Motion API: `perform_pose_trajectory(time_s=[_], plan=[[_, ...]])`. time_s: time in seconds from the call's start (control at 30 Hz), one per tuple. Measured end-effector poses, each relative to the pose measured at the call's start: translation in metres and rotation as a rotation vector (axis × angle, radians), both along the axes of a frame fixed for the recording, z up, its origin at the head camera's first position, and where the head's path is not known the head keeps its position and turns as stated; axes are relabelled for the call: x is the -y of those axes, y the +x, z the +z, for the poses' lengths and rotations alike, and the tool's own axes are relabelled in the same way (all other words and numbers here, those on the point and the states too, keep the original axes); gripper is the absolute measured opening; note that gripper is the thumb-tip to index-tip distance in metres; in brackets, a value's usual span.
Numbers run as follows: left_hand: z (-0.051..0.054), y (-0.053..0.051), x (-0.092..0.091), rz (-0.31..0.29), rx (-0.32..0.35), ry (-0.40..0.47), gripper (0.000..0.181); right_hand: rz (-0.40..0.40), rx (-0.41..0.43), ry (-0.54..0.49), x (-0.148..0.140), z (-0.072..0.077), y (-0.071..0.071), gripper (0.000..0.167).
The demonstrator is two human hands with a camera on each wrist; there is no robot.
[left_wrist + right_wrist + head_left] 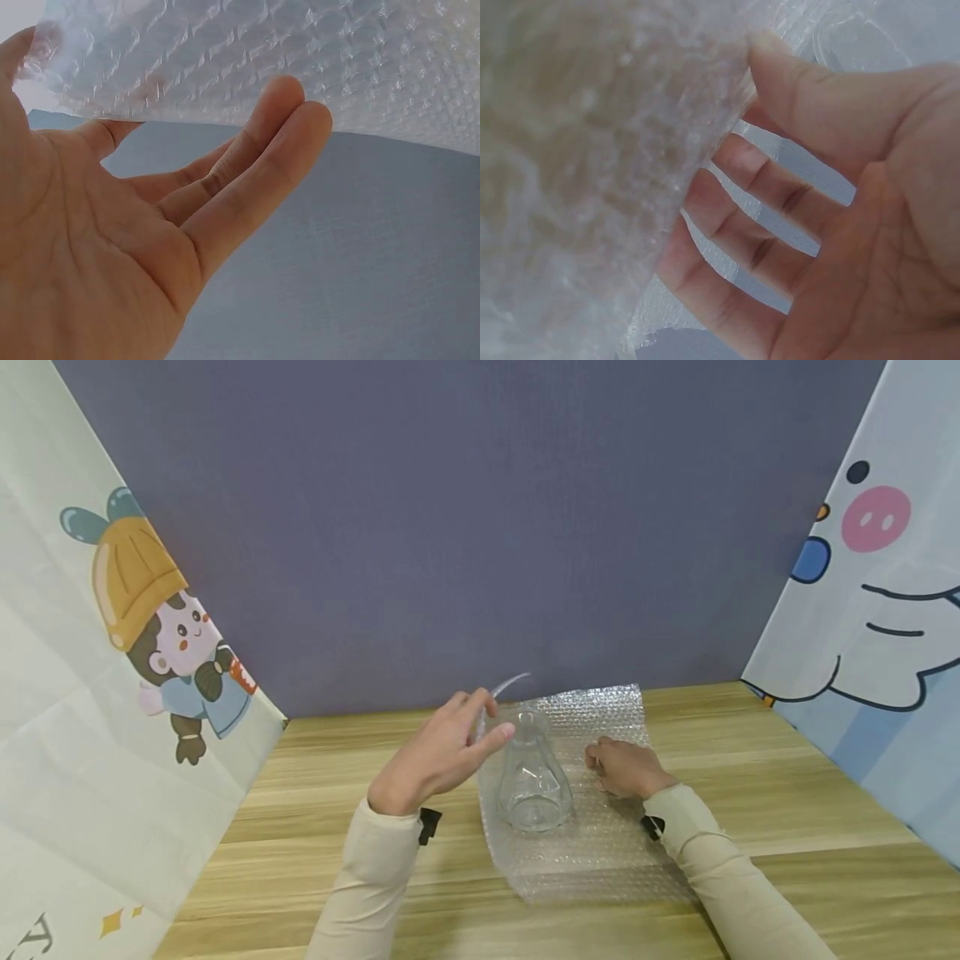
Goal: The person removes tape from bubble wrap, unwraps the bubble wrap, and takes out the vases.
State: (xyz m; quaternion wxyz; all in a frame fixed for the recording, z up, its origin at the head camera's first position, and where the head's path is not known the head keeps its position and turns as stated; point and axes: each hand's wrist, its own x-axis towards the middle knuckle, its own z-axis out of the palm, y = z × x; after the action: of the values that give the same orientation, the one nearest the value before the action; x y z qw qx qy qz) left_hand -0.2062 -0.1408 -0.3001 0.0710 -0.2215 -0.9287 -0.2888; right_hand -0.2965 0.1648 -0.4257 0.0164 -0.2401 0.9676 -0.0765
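Note:
A clear glass flask with a narrow neck and wide base rests on a sheet of bubble wrap. Its neck is farther from me than its base; whether it stands or lies I cannot tell. To its left, my left hand holds the sheet's raised left edge; the left wrist view shows the bubble wrap between thumb and fingers, two fingers extended. On the flask's other side my right hand pinches the sheet's right part, with thumb and curled fingertips at the bubble wrap edge in the right wrist view.
A wood-grain table carries everything. Behind it rises a dark grey-blue wall panel. Cartoon-printed sheets flank it, a white one at left and a white-and-blue one at right. A black strap piece sits at the left cuff.

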Motion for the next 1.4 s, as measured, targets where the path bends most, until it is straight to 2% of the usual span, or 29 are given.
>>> perform_pose_trajectory(time_s=[0.13, 0.3, 0.53, 0.63, 0.8, 1.2, 1.4], plan=[[-0.001, -0.001, 0.001, 0.008, 0.006, 0.014, 0.046, -0.006, 0.002, 0.004, 0.000, 0.001, -0.001, 0.022], [-0.002, -0.002, 0.003, -0.001, 0.008, 0.033, 0.043, -0.007, 0.007, 0.000, 0.000, 0.001, -0.001, 0.022], [-0.003, -0.006, 0.007, -0.054, -0.086, 0.036, 0.049, -0.003, 0.010, -0.003, 0.000, 0.001, -0.002, 0.022], [-0.003, -0.007, 0.009, -0.056, -0.104, 0.027, 0.056, -0.007, 0.016, 0.000, 0.000, 0.001, -0.002, 0.022], [-0.002, -0.009, 0.011, -0.027, -0.088, 0.012, 0.062, -0.009, 0.015, 0.005, 0.000, 0.000, -0.003, 0.022], [-0.006, -0.017, 0.014, 0.016, -0.065, 0.018, 0.051, -0.022, 0.016, -0.005, -0.001, -0.002, -0.003, 0.023], [-0.008, -0.021, 0.017, 0.033, -0.039, 0.013, 0.055, -0.019, 0.018, -0.002, -0.002, -0.003, -0.005, 0.023]])
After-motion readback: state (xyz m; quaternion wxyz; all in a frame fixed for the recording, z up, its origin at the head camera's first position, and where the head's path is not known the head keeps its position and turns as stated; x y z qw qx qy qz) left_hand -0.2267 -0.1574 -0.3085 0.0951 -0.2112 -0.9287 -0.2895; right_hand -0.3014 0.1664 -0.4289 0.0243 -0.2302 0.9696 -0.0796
